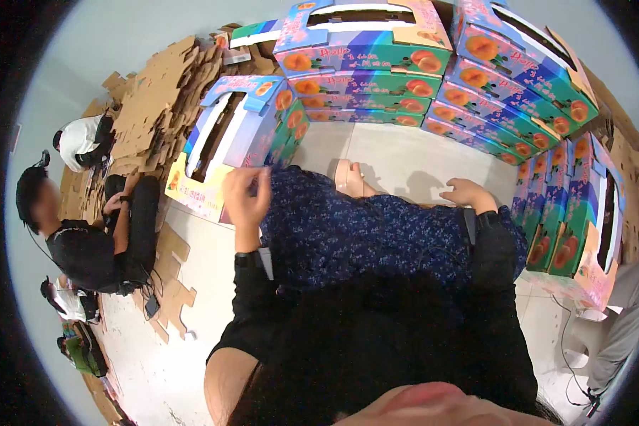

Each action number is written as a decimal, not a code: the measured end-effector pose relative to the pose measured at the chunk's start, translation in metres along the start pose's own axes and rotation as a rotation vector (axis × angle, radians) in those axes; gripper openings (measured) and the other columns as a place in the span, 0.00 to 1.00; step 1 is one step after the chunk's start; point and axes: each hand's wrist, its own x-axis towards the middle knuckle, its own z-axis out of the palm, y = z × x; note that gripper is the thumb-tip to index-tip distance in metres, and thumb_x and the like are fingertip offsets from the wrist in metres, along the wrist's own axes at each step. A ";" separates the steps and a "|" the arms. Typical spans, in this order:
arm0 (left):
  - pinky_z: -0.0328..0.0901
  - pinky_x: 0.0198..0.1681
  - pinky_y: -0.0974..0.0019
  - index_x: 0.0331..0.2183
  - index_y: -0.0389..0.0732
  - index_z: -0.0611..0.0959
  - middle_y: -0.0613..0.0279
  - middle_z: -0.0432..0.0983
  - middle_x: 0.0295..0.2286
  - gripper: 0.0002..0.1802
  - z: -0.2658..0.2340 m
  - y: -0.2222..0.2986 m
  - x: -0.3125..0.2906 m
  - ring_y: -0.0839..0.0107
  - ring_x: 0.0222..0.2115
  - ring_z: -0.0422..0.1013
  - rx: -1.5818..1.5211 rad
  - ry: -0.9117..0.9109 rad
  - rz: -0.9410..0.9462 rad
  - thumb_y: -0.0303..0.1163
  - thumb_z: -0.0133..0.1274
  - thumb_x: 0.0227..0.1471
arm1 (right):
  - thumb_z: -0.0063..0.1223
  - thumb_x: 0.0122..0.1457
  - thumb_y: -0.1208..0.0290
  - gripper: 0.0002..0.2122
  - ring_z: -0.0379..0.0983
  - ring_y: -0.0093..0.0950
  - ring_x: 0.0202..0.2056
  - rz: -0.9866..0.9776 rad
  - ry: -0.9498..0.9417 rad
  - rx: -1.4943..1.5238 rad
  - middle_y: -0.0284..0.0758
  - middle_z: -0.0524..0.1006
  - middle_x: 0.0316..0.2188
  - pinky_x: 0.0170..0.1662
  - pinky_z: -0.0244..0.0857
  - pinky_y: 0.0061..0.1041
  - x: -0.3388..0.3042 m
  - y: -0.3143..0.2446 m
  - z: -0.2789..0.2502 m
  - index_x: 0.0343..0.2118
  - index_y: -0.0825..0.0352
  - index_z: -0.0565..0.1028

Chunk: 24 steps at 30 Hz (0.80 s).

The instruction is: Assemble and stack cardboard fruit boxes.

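My left hand (245, 199) is raised beside the left stack of carton boxes (223, 135). Its fingers are loosely bent and somewhat apart, and nothing shows in them. Whether it touches the nearest box, printed with peaches and blossoms, I cannot tell. Over the right side of my lap, my right hand (470, 194) hangs with bent, spread fingers and holds nothing. A dark blue flowered skirt (362, 238) covers my lap between both hands. One foot in a beige sandal (349, 179) sticks out past it onto the pale tiled floor (397, 153).
Handled peach cartons stand stacked ahead (362, 60), at the front right (511, 78) and at my right (568, 206). Flattened cardboard (152, 106) is piled at the far left. A person in black (88, 248) sits at left; others are behind. Grey trousers (628, 319) and a cable (564, 348) are at right.
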 end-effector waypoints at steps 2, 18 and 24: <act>0.63 0.32 0.60 0.24 0.40 0.80 0.58 0.74 0.22 0.05 0.021 0.018 0.008 0.58 0.27 0.70 -0.120 -0.089 0.122 0.28 0.59 0.40 | 0.54 0.50 0.51 0.30 0.71 0.43 0.44 -0.101 -0.049 -0.038 0.50 0.72 0.45 0.46 0.65 0.33 0.003 0.006 0.006 0.50 0.70 0.69; 0.67 0.28 0.61 0.30 0.40 0.83 0.55 0.77 0.21 0.13 0.191 0.048 -0.006 0.62 0.23 0.74 -0.437 -0.736 -0.182 0.39 0.52 0.51 | 0.52 0.51 0.50 0.30 0.72 0.43 0.42 -0.063 -0.044 -0.015 0.48 0.75 0.41 0.45 0.66 0.33 -0.001 -0.010 0.006 0.49 0.70 0.69; 0.64 0.22 0.64 0.25 0.40 0.82 0.59 0.76 0.17 0.16 0.196 0.073 -0.013 0.65 0.18 0.73 -0.582 -0.699 -0.065 0.44 0.55 0.49 | 0.53 0.51 0.51 0.29 0.74 0.39 0.38 -0.033 -0.008 -0.011 0.46 0.76 0.39 0.42 0.67 0.31 0.007 -0.001 0.013 0.49 0.70 0.69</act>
